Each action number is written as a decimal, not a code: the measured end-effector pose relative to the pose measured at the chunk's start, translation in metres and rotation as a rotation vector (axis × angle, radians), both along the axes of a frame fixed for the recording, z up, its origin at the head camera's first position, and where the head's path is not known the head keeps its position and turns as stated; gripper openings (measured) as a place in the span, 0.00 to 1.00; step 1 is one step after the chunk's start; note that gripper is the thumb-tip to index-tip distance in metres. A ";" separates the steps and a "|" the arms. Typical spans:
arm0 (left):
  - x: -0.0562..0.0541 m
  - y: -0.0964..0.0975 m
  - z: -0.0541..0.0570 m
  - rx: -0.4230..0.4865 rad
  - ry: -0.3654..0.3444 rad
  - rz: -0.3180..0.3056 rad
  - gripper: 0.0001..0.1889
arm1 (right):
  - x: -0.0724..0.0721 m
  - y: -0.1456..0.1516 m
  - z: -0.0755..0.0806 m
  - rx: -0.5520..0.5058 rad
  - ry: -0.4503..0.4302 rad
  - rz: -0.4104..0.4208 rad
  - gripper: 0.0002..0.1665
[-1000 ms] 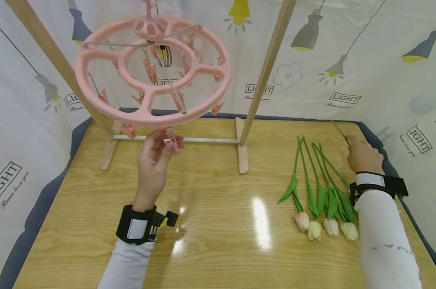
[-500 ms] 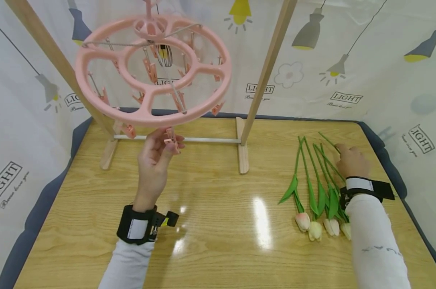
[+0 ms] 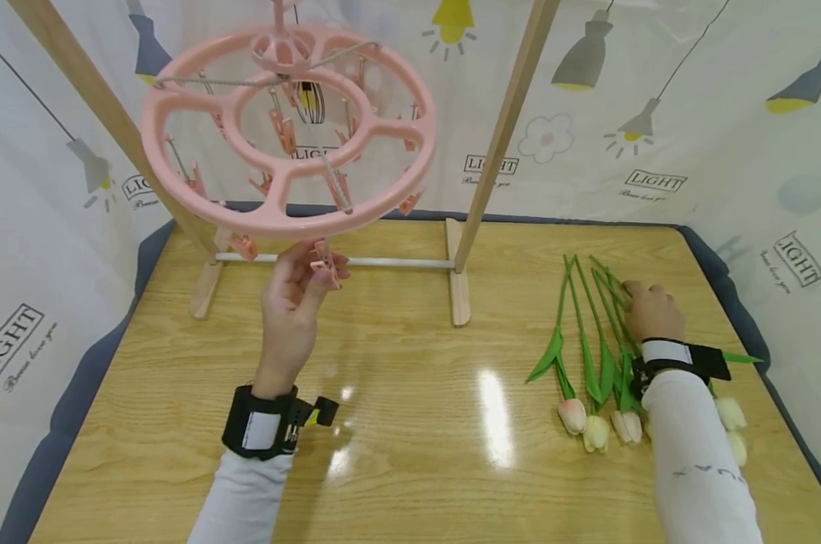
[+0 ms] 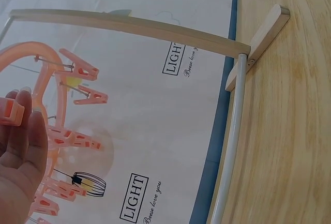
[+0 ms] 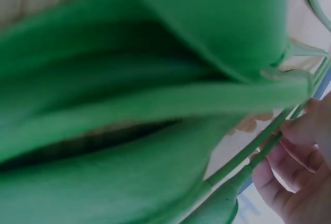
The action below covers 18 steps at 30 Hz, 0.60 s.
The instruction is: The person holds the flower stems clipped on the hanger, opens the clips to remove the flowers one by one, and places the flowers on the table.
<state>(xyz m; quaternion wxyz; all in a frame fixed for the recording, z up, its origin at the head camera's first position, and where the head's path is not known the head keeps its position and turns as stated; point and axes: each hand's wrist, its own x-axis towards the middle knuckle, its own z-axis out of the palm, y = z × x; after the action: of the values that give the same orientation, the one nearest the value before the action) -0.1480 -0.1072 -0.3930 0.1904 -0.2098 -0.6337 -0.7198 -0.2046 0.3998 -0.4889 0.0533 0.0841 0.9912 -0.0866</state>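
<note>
A pink round clip hanger point(image 3: 294, 225) hangs at the upper left in the head view. My left hand point(image 3: 291, 310) pinches one of its pink clothespins point(image 3: 325, 264) at the near rim, also visible as a clothespin point(image 4: 11, 111) in the left wrist view. On the right of the table, my right hand point(image 3: 655, 311) is among the stems of several artificial tulips point(image 3: 572, 416). In the right wrist view, thumb and fingers of the right hand point(image 5: 302, 164) pinch thin green stems point(image 5: 248, 149). Large leaves point(image 5: 217, 22) cover much of that view; the forearm hides some blooms.
A wooden stand with an upright post point(image 3: 505, 136), a white crossbar point(image 3: 399, 263) and a foot point(image 3: 458, 295) frames the hanger. More clothespins point(image 3: 282, 130) dangle beneath the ring. A printed cloth point(image 3: 587, 151) walls the wooden table point(image 3: 410, 393) at back and sides.
My right hand has moved left and slightly toward me, bringing a tulip stem in over the other stems. Pale blooms now show right of the forearm. The left hand keeps its pinch on the clothespin.
</note>
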 end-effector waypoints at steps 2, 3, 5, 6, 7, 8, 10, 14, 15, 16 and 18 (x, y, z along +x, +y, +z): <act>0.000 0.001 0.000 0.002 -0.004 -0.002 0.21 | 0.001 -0.001 -0.001 0.000 0.030 0.000 0.27; 0.000 0.001 0.001 0.004 -0.006 -0.002 0.21 | 0.002 -0.001 -0.001 0.001 0.043 -0.001 0.27; 0.000 0.001 0.001 0.007 -0.007 -0.003 0.22 | 0.003 -0.002 -0.002 0.004 0.058 0.000 0.27; 0.000 0.001 0.001 0.006 -0.006 -0.002 0.22 | 0.003 -0.003 -0.002 0.004 0.063 0.000 0.27; 0.000 0.001 0.001 0.004 -0.005 -0.002 0.22 | 0.003 -0.003 -0.003 0.006 0.063 0.000 0.27; 0.000 0.001 0.001 0.002 -0.004 -0.001 0.22 | 0.003 -0.003 -0.003 0.007 0.064 -0.001 0.28; 0.000 0.001 0.001 0.000 -0.001 0.000 0.22 | 0.003 -0.003 -0.003 0.007 0.063 -0.001 0.29; -0.001 0.001 0.001 -0.008 0.001 0.003 0.22 | 0.003 -0.001 -0.004 0.004 0.049 0.005 0.31; -0.001 0.001 0.001 -0.008 0.001 0.003 0.22 | 0.002 -0.001 -0.004 0.000 0.043 0.007 0.31; -0.001 0.001 0.001 -0.011 0.000 0.004 0.22 | 0.002 0.000 -0.003 -0.005 0.036 0.009 0.32; -0.001 0.001 0.002 -0.013 0.001 0.005 0.22 | 0.000 0.001 -0.003 -0.017 0.024 0.010 0.31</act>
<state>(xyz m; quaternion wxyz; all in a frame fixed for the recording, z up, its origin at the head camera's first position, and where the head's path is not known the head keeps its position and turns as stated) -0.1486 -0.1058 -0.3914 0.1912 -0.2096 -0.6387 -0.7152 -0.2042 0.4003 -0.4918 0.0428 0.0775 0.9914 -0.0960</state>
